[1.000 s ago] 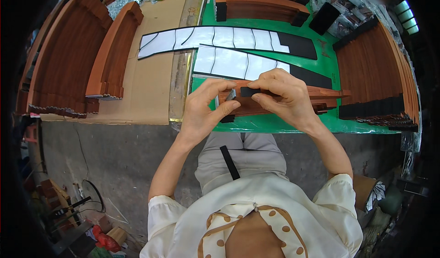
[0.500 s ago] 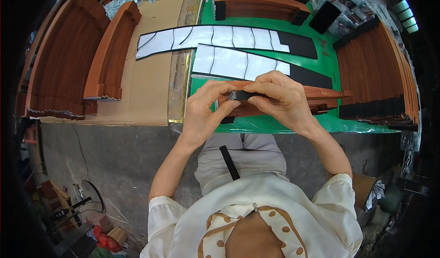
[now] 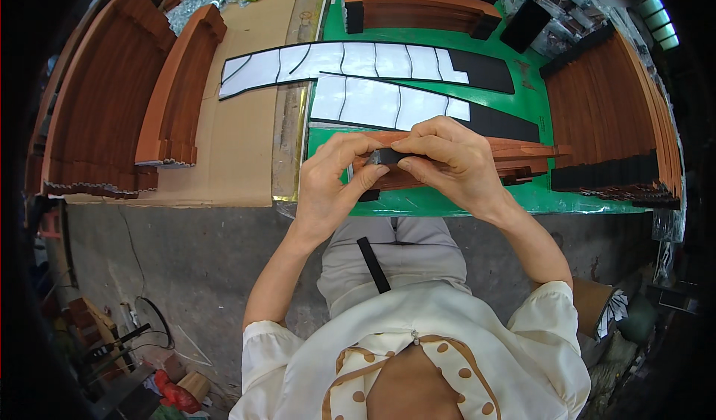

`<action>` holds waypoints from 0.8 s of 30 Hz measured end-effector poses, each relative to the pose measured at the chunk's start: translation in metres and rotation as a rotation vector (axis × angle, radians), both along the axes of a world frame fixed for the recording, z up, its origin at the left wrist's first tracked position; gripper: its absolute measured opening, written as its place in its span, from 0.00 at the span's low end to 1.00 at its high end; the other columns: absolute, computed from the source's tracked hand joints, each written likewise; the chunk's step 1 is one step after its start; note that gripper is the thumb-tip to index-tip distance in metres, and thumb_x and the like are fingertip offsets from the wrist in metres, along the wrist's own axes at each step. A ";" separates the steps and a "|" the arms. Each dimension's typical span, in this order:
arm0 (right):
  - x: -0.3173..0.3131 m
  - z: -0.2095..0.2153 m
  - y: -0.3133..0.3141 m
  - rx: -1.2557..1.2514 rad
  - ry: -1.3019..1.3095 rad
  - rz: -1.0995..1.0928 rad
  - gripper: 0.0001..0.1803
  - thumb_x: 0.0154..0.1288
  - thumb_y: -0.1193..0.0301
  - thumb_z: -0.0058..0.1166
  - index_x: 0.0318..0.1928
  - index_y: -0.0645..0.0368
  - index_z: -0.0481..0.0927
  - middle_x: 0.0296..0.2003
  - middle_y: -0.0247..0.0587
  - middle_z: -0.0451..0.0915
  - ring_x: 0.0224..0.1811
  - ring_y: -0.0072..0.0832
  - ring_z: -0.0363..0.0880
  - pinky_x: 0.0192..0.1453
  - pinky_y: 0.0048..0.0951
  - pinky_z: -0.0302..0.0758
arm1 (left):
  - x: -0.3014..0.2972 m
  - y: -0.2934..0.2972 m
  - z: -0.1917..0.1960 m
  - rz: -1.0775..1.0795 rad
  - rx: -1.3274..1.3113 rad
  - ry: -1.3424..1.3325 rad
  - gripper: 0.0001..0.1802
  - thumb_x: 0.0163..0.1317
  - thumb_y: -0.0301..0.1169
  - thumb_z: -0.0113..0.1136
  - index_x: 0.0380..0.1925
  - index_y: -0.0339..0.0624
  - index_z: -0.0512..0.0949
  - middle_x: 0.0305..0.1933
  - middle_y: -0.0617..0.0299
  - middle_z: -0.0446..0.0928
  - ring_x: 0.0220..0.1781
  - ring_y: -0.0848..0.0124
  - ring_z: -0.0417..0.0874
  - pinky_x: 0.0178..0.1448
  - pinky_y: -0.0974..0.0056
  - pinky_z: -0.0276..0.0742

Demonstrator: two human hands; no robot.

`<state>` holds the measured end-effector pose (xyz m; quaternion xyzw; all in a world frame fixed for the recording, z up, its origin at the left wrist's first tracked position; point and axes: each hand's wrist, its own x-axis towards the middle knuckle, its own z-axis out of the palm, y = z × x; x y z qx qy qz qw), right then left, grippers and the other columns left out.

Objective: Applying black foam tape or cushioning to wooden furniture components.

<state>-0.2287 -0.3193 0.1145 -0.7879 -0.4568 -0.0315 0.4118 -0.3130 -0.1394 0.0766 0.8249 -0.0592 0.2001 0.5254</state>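
Note:
Both my hands meet over the table's front edge, on either side of a short black strip. My left hand is closed, its thumb and forefinger pinching the strip's left end, where a small greyish patch shows. The strip's right part sits between the thumb and fingers of my right hand. Just behind and below the hands lie reddish-brown wooden mouldings, partly hidden by them. Whether the strip touches a moulding, I cannot tell. Another black strip rests across my lap.
Two black sheets with white backing, one farther back and one nearer, lie beyond my hands. Stacked mouldings stand at left and right. A black phone-like slab sits near plastic-wrapped pieces. Green covering and cardboard line the table.
My right hand has shifted slightly left along the black strip, and its thumb sits closer to the left one. The strip looks slightly turned between my fingers. Everything else stays put.

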 end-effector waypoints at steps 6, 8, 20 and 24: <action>0.000 -0.009 -0.004 0.014 -0.130 -0.009 0.14 0.48 0.74 0.66 0.39 0.55 0.83 0.36 0.34 0.79 0.37 0.29 0.78 0.35 0.29 0.77 | 0.001 -0.005 0.003 0.012 0.020 -0.061 0.14 0.54 0.23 0.65 0.42 0.37 0.80 0.41 0.57 0.80 0.37 0.70 0.78 0.41 0.68 0.75; -0.001 -0.011 -0.005 0.056 -0.181 -0.010 0.19 0.45 0.73 0.66 0.42 0.55 0.82 0.41 0.34 0.78 0.39 0.31 0.78 0.38 0.30 0.77 | 0.003 -0.005 -0.002 0.029 0.202 -0.179 0.16 0.52 0.19 0.64 0.44 0.38 0.80 0.41 0.56 0.78 0.37 0.67 0.79 0.40 0.67 0.75; -0.005 -0.018 -0.020 -0.076 -0.456 0.003 0.28 0.44 0.78 0.62 0.52 0.63 0.77 0.50 0.44 0.74 0.51 0.40 0.74 0.55 0.48 0.72 | -0.001 -0.002 -0.005 0.026 0.502 -0.310 0.22 0.47 0.19 0.64 0.46 0.41 0.77 0.41 0.52 0.74 0.35 0.58 0.77 0.36 0.59 0.73; 0.044 0.021 -0.058 -0.107 0.023 0.045 0.23 0.59 0.76 0.57 0.57 0.59 0.74 0.41 0.44 0.80 0.40 0.38 0.80 0.44 0.33 0.77 | 0.019 0.031 0.016 -0.292 0.065 0.027 0.20 0.55 0.23 0.62 0.49 0.42 0.75 0.45 0.47 0.74 0.49 0.53 0.77 0.51 0.59 0.73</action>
